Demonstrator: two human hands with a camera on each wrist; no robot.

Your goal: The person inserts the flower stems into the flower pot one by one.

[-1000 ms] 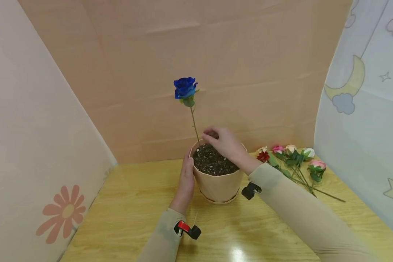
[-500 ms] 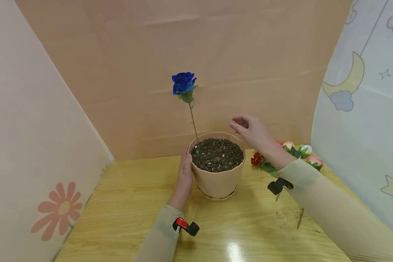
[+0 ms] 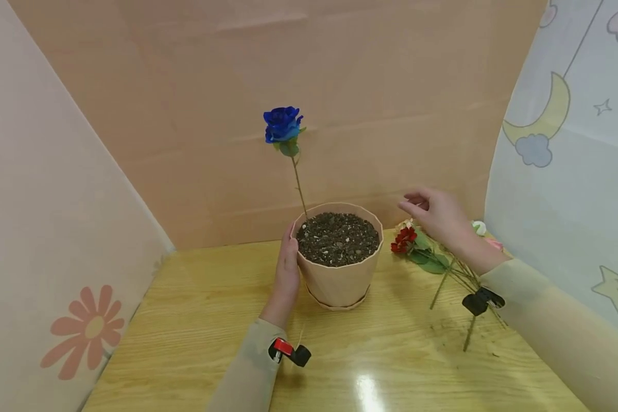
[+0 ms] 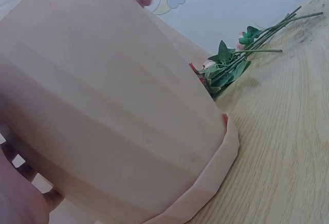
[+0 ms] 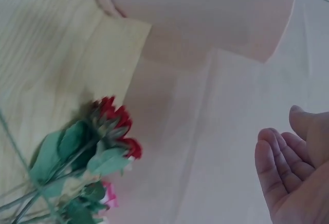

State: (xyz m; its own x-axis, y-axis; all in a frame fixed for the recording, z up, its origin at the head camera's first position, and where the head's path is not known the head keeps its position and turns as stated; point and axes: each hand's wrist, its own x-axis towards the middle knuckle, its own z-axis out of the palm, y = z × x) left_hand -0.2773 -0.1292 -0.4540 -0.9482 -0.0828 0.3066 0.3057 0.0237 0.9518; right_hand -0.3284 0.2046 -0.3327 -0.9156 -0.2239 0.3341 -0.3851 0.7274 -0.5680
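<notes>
My right hand [image 3: 440, 220] has just travelled away from above the pot [image 3: 335, 286], and I now have it over the loose flowers near the red flower [image 3: 404, 240], touching none of them. Its grip is loosely curled and fairly narrow, with nothing in it. The blue rose [image 3: 282, 125] stays standing in the soil [image 3: 340, 240] at the pot's left edge, its stem leaning slightly left with no hand on it. To me that means this stem is seated firmly enough to be left alone, while the rest of the soil has room around it. My left hand [image 3: 288, 266] stays against the pot's left side, that grip wide, fingers laid along the wall; I judge it is steadying the pot on the bench [image 3: 211, 309].
</notes>
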